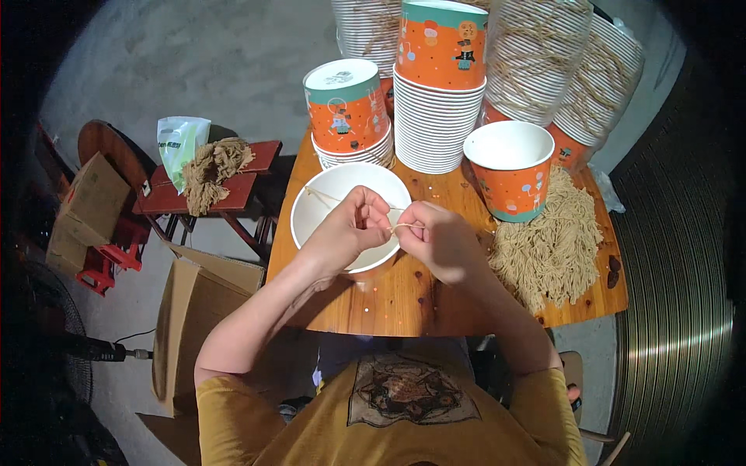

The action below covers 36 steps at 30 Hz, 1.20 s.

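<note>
Both hands meet over a white paper bucket, whose open mouth faces up near the front of the table. A thin tan string runs between the fingers. My left hand is closed, pinching the string with thumb and fingers above the bucket's mouth. Close beside it, my right hand pinches the string too, over the bucket's right rim. More of the string stretches across the bucket's inside toward its left rim. The exact crossing of the strands is partly hidden by the fingers.
On the wooden table, a pile of tan strings lies right, beside an upright orange bucket. Stacked buckets stand behind, with another stack left. A red bench and cardboard box are left.
</note>
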Each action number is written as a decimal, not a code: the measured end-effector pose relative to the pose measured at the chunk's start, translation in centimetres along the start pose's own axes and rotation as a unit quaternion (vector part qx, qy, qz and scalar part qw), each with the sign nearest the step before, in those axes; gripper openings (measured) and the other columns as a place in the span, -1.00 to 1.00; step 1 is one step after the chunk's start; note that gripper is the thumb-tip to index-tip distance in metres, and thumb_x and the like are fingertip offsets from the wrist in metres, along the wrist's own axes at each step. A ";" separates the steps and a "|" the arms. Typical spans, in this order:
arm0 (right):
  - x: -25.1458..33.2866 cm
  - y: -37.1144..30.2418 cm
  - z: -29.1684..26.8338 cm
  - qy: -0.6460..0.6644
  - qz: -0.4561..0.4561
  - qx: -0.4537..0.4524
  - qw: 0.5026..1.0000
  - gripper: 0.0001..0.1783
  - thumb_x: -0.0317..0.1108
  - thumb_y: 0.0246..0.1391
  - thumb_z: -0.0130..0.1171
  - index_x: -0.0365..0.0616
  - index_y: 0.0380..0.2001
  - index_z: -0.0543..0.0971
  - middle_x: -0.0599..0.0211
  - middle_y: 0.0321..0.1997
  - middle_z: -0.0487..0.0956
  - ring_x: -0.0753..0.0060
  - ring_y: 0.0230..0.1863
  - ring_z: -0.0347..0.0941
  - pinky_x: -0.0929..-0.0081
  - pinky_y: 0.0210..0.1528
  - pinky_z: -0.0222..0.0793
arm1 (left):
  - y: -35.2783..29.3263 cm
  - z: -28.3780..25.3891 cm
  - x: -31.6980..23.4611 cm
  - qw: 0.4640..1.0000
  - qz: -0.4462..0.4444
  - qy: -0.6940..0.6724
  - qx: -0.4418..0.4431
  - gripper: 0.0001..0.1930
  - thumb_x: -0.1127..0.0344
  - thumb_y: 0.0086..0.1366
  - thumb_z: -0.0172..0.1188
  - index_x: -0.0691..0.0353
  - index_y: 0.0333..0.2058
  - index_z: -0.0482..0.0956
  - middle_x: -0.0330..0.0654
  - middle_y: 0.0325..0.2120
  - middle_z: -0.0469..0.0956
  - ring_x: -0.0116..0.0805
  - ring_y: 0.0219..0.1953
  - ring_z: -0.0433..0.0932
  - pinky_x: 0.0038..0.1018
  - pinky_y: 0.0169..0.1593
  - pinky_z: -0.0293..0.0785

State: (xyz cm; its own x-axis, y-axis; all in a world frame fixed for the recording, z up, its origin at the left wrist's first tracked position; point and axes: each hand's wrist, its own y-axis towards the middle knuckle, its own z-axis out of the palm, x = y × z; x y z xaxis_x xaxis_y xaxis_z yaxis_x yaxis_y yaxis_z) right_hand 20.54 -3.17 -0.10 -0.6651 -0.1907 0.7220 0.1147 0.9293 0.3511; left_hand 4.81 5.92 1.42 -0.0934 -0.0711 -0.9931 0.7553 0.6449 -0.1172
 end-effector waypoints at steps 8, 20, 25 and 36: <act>1.3 -0.2 -0.5 -0.005 0.043 0.005 0.999 -0.85 -0.37 0.01 0.16 -0.16 -0.33 0.49 0.31 -0.55 0.45 0.44 -0.57 0.39 0.48 -0.49 0.28 | 0.4 -0.6 0.0 0.994 -0.061 -0.086 0.018 -0.69 0.59 0.09 0.16 0.23 -0.19 0.32 -0.25 -0.34 0.45 -0.53 -0.27 0.46 -0.64 -0.16 0.38; -0.1 0.0 -0.4 -0.188 -0.151 -0.027 0.970 -0.88 -0.42 -0.04 0.17 -0.11 -0.36 0.49 0.26 -0.49 0.49 0.34 -0.49 0.45 0.42 -0.44 0.36 | 0.3 -0.1 0.2 0.999 -0.031 0.002 -0.019 -0.66 0.53 0.09 0.21 0.21 -0.19 0.29 -0.26 -0.36 0.46 -0.52 -0.27 0.45 -0.60 -0.16 0.40; -2.0 0.5 0.2 0.245 0.102 0.064 0.962 -0.89 -0.56 -0.03 0.08 -0.17 -0.38 0.45 0.53 -0.64 0.32 0.78 -0.57 0.23 0.70 -0.53 0.15 | 0.4 0.0 0.2 1.000 -0.014 0.017 -0.007 -0.66 0.50 0.09 0.20 0.22 -0.18 0.29 -0.26 -0.36 0.43 -0.53 -0.28 0.42 -0.60 -0.19 0.38; -0.7 -0.4 -0.6 0.061 0.008 0.035 0.997 -0.90 -0.54 0.02 0.09 -0.20 -0.34 0.43 0.62 -0.69 0.18 0.80 -0.64 0.09 0.67 -0.60 0.00 | 0.5 -0.1 -0.2 0.982 -0.080 -0.170 0.018 -0.64 0.63 0.05 0.14 0.21 -0.19 0.26 -0.25 -0.34 0.48 -0.52 -0.29 0.47 -0.65 -0.17 0.39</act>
State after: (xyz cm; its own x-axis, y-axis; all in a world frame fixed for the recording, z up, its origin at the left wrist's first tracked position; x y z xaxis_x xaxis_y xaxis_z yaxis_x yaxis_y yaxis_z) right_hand 21.37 -3.57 -0.37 -0.5679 -0.2087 0.7962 0.0700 0.9515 0.2994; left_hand 5.15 6.39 1.58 0.0048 -0.4222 -0.9065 0.7712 0.5786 -0.2654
